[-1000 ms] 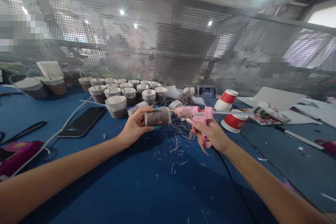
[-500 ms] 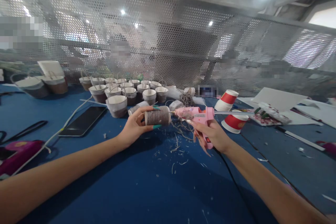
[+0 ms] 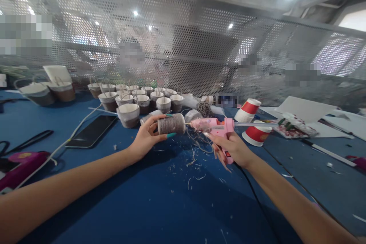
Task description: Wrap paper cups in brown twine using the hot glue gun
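Note:
My left hand point(image 3: 146, 138) is closed around a small cup wrapped in brown twine point(image 3: 171, 124), held on its side above the blue table point(image 3: 171, 198). A pink glue gun point(image 3: 217, 126) sits in my right hand point(image 3: 233, 148), fingers wrapped round its handle, and its nozzle points left and touches the right end of the cup. A glue stick pokes out of the gun's back. Loose twine strands point(image 3: 197, 143) hang below the nozzle.
Several twine-wrapped paper cups point(image 3: 137, 101) stand in a cluster behind. A black phone point(image 3: 91, 131) with a white cable lies to the left, another glue gun point(image 3: 17, 166) at the far left. Two red cups point(image 3: 251, 122), white sheets point(image 3: 309, 108) and a metal mesh screen lie beyond.
Nothing but a slight shift of the view; both hands keep the cup and the glue gun together in the same place.

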Available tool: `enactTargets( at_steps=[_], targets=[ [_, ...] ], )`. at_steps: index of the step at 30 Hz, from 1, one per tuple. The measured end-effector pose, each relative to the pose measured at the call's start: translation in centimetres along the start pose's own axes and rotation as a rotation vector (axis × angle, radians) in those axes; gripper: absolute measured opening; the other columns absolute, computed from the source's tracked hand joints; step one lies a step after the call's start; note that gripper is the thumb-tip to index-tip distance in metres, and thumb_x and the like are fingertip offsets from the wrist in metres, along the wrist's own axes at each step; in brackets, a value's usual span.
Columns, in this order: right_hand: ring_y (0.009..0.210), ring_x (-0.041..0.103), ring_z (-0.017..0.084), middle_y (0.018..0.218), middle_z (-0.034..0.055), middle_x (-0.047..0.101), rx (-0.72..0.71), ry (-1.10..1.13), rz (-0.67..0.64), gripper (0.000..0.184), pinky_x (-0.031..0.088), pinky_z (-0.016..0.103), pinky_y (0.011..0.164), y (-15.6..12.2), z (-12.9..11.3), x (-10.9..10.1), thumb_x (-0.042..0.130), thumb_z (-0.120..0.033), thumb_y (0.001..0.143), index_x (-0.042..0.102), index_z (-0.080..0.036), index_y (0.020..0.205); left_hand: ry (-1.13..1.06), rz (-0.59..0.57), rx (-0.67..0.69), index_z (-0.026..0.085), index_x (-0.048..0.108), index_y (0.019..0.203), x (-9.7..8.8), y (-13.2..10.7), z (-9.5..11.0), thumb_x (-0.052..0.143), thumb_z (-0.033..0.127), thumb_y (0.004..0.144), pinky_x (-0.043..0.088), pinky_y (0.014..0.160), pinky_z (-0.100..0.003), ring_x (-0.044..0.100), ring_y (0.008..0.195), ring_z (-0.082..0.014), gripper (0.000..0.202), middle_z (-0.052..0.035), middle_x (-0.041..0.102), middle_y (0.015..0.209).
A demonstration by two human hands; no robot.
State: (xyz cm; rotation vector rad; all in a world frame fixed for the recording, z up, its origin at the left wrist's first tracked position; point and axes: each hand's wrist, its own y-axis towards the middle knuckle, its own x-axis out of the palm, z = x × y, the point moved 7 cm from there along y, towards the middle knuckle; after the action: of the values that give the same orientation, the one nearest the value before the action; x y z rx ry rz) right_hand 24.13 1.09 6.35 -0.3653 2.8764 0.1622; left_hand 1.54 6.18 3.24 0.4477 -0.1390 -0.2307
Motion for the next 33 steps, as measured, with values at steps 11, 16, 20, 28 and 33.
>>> enactTargets(
  at_steps=[11, 16, 20, 28, 33],
  targets=[
    [0.025, 0.044, 0.010, 0.029, -0.0072, 0.043, 0.040, -0.005, -0.017, 0.037, 0.039, 0.021, 0.030, -0.07, 0.32, 0.08, 0.066, -0.048, 0.071, 0.045, -0.022, 0.054, -0.001, 0.023, 0.003, 0.023, 0.054, 0.112, -0.20, 0.02, -0.17, 0.080, 0.017, 0.063, 0.054, 0.090, -0.041, 0.059, 0.110, -0.0255, 0.056, -0.0068, 0.062, 0.117],
    [0.024, 0.044, 0.009, 0.028, -0.0064, 0.043, 0.055, -0.037, -0.041, 0.040, 0.040, 0.020, 0.031, -0.06, 0.28, 0.04, 0.067, -0.049, 0.071, 0.045, -0.021, 0.051, -0.002, 0.042, -0.001, 0.022, 0.055, 0.112, -0.27, 0.02, -0.19, 0.079, 0.017, 0.063, 0.055, 0.088, -0.039, 0.060, 0.109, -0.0249, 0.056, -0.0064, 0.063, 0.115],
    [0.024, 0.043, 0.009, 0.028, -0.0062, 0.043, 0.075, -0.071, -0.053, 0.042, 0.036, 0.019, 0.029, -0.10, 0.30, -0.02, 0.066, -0.052, 0.071, 0.045, -0.021, 0.052, -0.014, 0.057, -0.012, 0.023, 0.055, 0.111, -0.32, 0.01, -0.20, 0.080, 0.016, 0.061, 0.055, 0.088, -0.037, 0.061, 0.107, -0.0233, 0.056, -0.0057, 0.063, 0.115],
    [0.023, 0.044, 0.009, 0.029, -0.0059, 0.045, -0.030, -0.007, -0.033, 0.039, 0.043, 0.023, 0.035, 0.11, 0.23, -0.41, 0.067, -0.049, 0.073, 0.049, -0.020, 0.054, 0.008, 0.039, 0.000, 0.022, 0.055, 0.110, -0.27, 0.01, 0.00, 0.080, 0.016, 0.061, 0.053, 0.092, -0.041, 0.060, 0.110, -0.0253, 0.056, -0.0072, 0.061, 0.120],
    [0.025, 0.043, 0.009, 0.032, -0.0049, 0.048, -0.083, 0.103, 0.008, 0.038, 0.040, 0.021, 0.031, 0.03, -0.17, -0.77, 0.066, -0.052, 0.074, 0.061, -0.016, 0.065, -0.059, -0.018, -0.052, 0.022, 0.055, 0.111, 0.29, -0.11, -0.23, 0.081, 0.011, 0.057, 0.052, 0.092, -0.041, 0.059, 0.113, -0.0262, 0.060, -0.0072, 0.062, 0.118]
  ],
)
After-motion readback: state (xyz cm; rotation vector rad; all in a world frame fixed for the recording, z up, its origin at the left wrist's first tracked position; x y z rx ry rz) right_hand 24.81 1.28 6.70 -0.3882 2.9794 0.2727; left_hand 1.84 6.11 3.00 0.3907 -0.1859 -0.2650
